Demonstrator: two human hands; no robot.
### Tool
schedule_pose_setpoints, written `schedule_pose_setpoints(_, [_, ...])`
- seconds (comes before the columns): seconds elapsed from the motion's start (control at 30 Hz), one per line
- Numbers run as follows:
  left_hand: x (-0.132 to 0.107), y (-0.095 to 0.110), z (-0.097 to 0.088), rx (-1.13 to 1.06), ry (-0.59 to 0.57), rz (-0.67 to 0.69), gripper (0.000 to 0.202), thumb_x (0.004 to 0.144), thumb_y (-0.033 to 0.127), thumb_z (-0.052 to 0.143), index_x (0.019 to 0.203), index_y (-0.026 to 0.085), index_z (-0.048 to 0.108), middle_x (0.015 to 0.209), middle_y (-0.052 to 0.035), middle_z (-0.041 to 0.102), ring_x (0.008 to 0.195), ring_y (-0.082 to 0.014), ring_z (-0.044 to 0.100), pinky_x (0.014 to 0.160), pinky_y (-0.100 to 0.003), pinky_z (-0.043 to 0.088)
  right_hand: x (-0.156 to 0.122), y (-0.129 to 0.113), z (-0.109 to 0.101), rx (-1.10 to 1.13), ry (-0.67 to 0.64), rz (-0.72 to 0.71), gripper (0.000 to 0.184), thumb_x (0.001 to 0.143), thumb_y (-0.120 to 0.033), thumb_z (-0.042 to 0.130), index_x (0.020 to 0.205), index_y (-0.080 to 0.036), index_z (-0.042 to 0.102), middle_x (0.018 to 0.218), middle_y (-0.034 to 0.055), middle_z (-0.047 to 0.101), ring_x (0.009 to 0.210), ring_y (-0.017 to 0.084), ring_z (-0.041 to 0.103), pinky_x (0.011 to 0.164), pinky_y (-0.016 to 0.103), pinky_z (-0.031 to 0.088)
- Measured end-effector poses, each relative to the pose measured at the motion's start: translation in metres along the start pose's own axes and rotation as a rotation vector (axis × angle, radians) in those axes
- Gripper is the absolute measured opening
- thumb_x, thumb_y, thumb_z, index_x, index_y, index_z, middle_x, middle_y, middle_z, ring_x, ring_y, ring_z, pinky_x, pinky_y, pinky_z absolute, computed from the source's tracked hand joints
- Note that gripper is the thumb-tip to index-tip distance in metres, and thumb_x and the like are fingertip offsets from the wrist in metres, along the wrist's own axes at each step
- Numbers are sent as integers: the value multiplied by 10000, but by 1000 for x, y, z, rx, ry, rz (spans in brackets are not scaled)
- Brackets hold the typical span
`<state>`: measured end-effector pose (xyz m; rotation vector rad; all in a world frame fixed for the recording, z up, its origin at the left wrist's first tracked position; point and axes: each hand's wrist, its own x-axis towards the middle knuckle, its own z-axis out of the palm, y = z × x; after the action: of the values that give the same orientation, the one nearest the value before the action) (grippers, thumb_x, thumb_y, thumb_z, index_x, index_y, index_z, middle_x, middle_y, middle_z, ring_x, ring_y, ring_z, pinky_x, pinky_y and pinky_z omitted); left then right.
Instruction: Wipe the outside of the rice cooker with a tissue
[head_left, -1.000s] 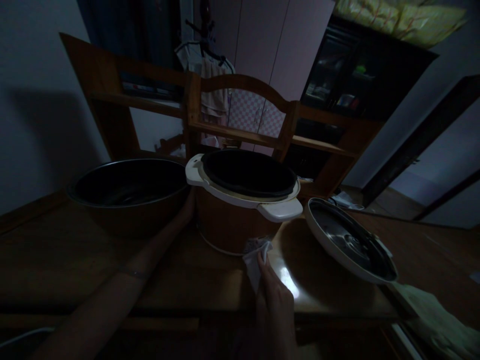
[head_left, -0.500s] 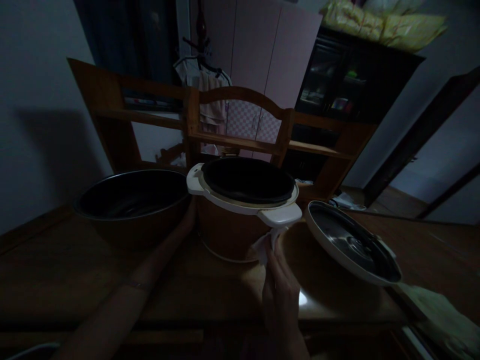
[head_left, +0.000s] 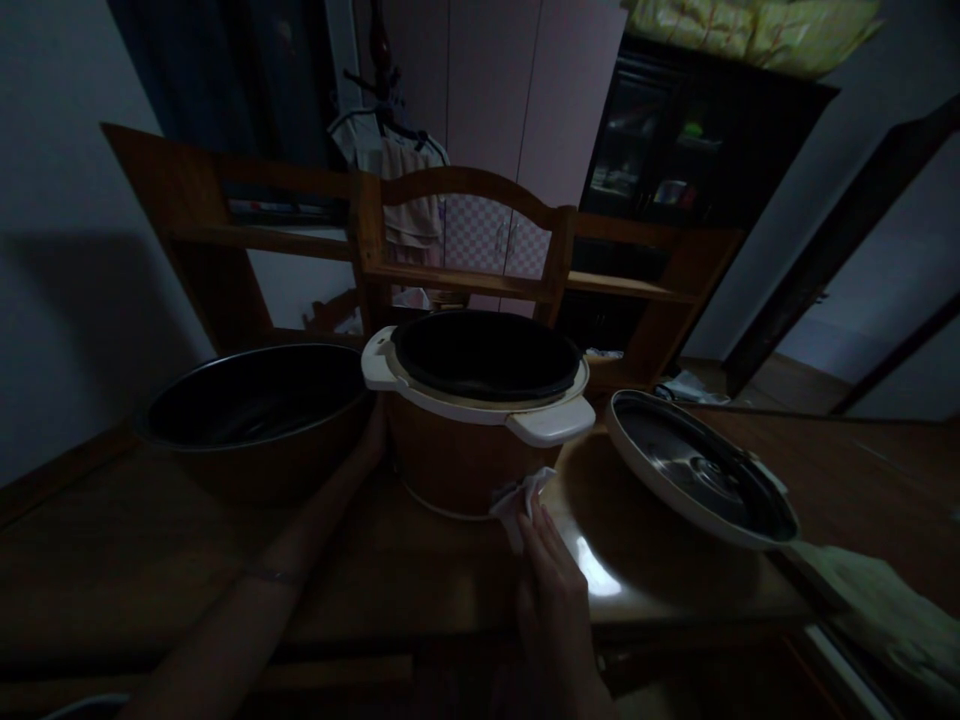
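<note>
A brown cooker pot (head_left: 457,455) with a cream rim and dark inside stands in the middle of the wooden table (head_left: 135,540). My left hand (head_left: 373,440) rests against its left side; the fingers are hidden behind the pot. My right hand (head_left: 551,590) presses a white cloth (head_left: 516,500) against the pot's lower right side, under the cream handle (head_left: 551,425), fingers closed on the cloth.
A large dark metal bowl (head_left: 255,405) sits left of the pot. An upturned lid (head_left: 697,470) lies tilted at the right. A pale cloth (head_left: 877,610) hangs at the table's right edge. A wooden shelf rack (head_left: 465,235) stands behind.
My right hand with the cloth went up to just under the handle, then came back down to the pot's lower side. The left hand stayed on the pot.
</note>
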<state>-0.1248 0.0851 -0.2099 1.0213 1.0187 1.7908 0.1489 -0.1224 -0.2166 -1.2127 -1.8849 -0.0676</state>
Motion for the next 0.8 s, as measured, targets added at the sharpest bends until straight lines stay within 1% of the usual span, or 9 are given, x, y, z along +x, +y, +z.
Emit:
schedule_pose_setpoints(0.13, [-2,7,5,3,1,5,552,910,582,417,1268,203,598,1385,-31,567,1393,-247,388,1186,-388,293,-5,4,0,-23,-17,-20,812,682,71,349,1451,-182,416,1517,97,394,1401,241,378,1081,475,451])
schedule_pose_setpoints(0.33, [-11,27,17,21,-27,-9,584,937,577,354,1281,160,574,1377,-48,575,1378,-211,410,1141,-300,346,0,3,-8,-42,-53,2,767,682,62,356,1403,-167,482,1456,96,486,1398,244,382,1077,493,454])
schedule_pose_setpoints(0.47, [-16,32,20,18,-22,-31,613,946,580,316,1271,131,578,1336,-69,605,1353,-231,442,1135,-328,356,-1,9,-12,11,-111,36,789,659,60,377,1390,-205,509,1439,62,508,1406,250,360,1116,528,386])
schedule_pose_setpoints(0.53, [-17,32,20,14,-18,-36,599,945,572,327,1255,134,593,1307,-66,627,1357,-231,438,1138,-329,352,0,15,-17,95,-130,111,719,716,45,383,1356,-236,551,1423,45,524,1398,246,372,1120,521,371])
schedule_pose_setpoints(0.6, [-18,33,21,8,-18,-29,561,944,551,357,1242,147,607,1271,-56,650,1365,-220,427,1149,-321,337,4,20,-27,220,-111,244,596,809,-12,399,1320,-255,587,1401,48,543,1370,243,421,1107,494,385])
schedule_pose_setpoints(0.67, [-18,35,21,1,-24,-20,528,944,531,378,1233,160,617,1244,-48,667,1359,-216,436,1153,-324,333,14,25,-41,339,-48,402,479,885,-120,435,1321,-253,585,1385,67,554,1333,248,476,1090,473,400])
schedule_pose_setpoints(0.7, [-18,35,22,-1,-26,-17,521,944,526,380,1230,161,620,1236,-49,671,1353,-219,443,1151,-329,339,20,27,-48,374,17,460,445,907,-178,448,1327,-247,578,1386,74,552,1324,254,488,1086,470,401])
schedule_pose_setpoints(0.73, [-18,36,22,-2,-29,-16,521,946,523,380,1228,158,621,1237,-52,670,1349,-223,448,1147,-333,345,28,29,-55,406,67,485,443,911,-215,459,1343,-236,560,1396,75,543,1329,257,484,1098,464,385])
schedule_pose_setpoints(0.8, [-18,36,22,2,-27,-15,534,949,523,367,1232,146,617,1260,-59,656,1355,-231,441,1147,-337,344,44,31,-64,464,104,487,455,901,-253,485,1349,-219,551,1409,72,531,1337,261,474,1121,449,352])
